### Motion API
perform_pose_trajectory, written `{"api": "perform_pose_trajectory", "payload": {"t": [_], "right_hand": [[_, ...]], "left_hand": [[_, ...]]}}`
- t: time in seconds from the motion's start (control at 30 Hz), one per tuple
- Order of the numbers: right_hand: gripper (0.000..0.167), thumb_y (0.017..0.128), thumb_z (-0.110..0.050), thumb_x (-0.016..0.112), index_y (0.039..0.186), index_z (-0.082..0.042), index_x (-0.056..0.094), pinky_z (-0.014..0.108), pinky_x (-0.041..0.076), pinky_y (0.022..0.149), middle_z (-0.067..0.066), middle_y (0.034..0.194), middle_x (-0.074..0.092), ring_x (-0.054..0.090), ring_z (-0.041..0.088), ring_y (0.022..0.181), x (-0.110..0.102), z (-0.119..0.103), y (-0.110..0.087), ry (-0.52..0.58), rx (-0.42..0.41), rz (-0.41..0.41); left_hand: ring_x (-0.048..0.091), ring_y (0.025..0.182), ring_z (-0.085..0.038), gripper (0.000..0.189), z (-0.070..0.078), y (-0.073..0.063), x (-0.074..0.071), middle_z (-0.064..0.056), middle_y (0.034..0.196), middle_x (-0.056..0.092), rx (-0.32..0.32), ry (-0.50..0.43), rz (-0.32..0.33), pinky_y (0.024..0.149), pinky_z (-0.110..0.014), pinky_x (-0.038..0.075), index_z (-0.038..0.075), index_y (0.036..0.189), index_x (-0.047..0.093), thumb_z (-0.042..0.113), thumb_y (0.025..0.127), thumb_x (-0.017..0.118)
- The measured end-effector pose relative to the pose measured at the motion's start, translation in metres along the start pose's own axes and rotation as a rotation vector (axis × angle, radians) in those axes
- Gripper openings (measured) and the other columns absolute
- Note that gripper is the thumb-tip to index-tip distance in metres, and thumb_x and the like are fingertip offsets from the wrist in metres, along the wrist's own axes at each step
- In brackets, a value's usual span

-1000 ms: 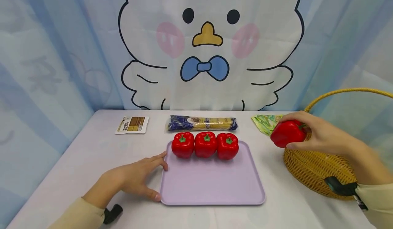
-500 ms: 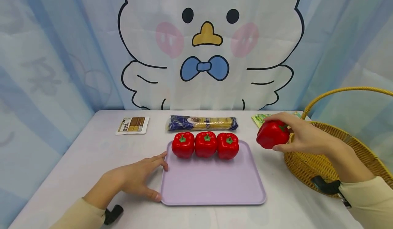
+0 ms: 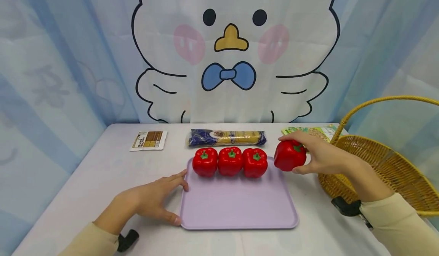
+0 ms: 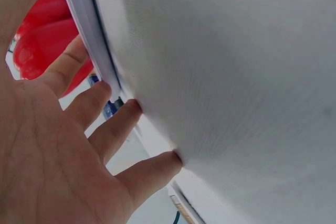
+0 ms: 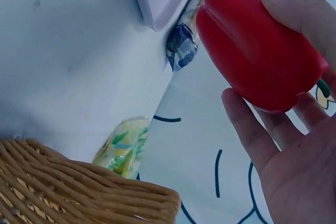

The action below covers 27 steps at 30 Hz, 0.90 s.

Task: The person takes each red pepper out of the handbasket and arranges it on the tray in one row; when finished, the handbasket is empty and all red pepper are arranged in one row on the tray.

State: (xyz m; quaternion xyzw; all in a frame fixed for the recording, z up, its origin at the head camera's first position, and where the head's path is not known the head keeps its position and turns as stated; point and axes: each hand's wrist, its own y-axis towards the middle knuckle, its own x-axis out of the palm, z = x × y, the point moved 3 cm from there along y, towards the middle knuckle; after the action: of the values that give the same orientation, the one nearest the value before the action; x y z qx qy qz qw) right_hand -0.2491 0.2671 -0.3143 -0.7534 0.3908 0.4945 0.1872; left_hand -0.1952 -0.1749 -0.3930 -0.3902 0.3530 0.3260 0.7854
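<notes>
A lilac tray [image 3: 240,206] lies on the white table, with three red bell peppers [image 3: 230,161] in a row along its far edge. My right hand [image 3: 319,155] grips another red bell pepper [image 3: 288,157] between thumb and fingers, by the tray's far right corner. In the right wrist view this bell pepper [image 5: 257,40] appears held up, apart from the table. My left hand [image 3: 154,199] is spread against the tray's left edge, thumb near the front corner. The left wrist view shows its fingers [image 4: 113,132] extended, with some fingertips on the table beside the tray rim [image 4: 92,30].
A yellow wicker basket [image 3: 380,160] with a tall handle stands at the right. Behind the tray lie a blue-and-yellow plastic-wrapped pack [image 3: 226,138], a brown-and-white packet [image 3: 149,140] and a green packet [image 3: 319,132]. A printed curtain [image 3: 233,100] hangs behind the table.
My right hand has carried the bell pepper leftward from the basket to the tray's far right corner. The left hand and the three bell peppers on the tray have stayed put.
</notes>
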Motion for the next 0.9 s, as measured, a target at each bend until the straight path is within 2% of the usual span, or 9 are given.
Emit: {"api": "perform_pose_trajectory", "payload": {"t": [0.17,0.3,0.47,0.67,0.9], "right_hand": [[0.089,0.074,-0.019,0.093,0.149,-0.019,0.043,0.029,0.060,0.085,0.004,0.138,0.056,0.057,0.027,0.122,0.009,0.003,0.004,0.019,0.058,-0.021],[0.090,0.075,-0.018,0.092,0.149,-0.013,0.040,0.035,0.061,0.090,0.006,0.137,0.057,0.056,0.030,0.124,0.017,0.004,0.006,0.041,0.095,-0.046],[0.085,0.078,-0.013,0.089,0.149,-0.013,0.042,0.048,0.057,0.098,0.006,0.139,0.056,0.055,0.030,0.126,0.025,0.005,0.007,0.020,0.078,-0.066],[0.087,0.079,-0.014,0.088,0.152,-0.019,0.040,0.051,0.055,0.102,0.006,0.143,0.054,0.054,0.029,0.129,0.032,0.007,0.011,0.021,0.105,-0.093],[0.088,0.080,-0.018,0.089,0.152,-0.011,0.040,0.058,0.051,0.105,0.010,0.144,0.054,0.053,0.033,0.130,0.035,0.008,0.011,0.004,0.124,-0.126]], "left_hand": [[0.031,0.153,-0.034,0.070,0.000,0.000,0.000,0.004,0.172,0.018,-0.002,0.004,-0.001,0.117,-0.065,0.033,0.042,0.125,0.051,0.063,0.069,0.087],[0.032,0.152,-0.034,0.070,0.000,0.000,0.000,0.004,0.172,0.019,0.007,0.003,-0.001,0.117,-0.066,0.034,0.041,0.125,0.051,0.063,0.069,0.087],[0.032,0.152,-0.034,0.069,0.001,0.000,0.000,0.004,0.172,0.019,0.011,-0.004,0.000,0.117,-0.066,0.033,0.042,0.124,0.051,0.062,0.070,0.088],[0.032,0.152,-0.033,0.070,0.000,0.001,0.000,0.005,0.172,0.018,0.004,0.005,0.001,0.118,-0.065,0.034,0.042,0.125,0.050,0.062,0.069,0.088],[0.031,0.153,-0.031,0.070,-0.002,0.003,0.002,0.006,0.172,0.020,-0.007,0.005,-0.001,0.117,-0.065,0.035,0.044,0.124,0.050,0.064,0.068,0.087]]}}
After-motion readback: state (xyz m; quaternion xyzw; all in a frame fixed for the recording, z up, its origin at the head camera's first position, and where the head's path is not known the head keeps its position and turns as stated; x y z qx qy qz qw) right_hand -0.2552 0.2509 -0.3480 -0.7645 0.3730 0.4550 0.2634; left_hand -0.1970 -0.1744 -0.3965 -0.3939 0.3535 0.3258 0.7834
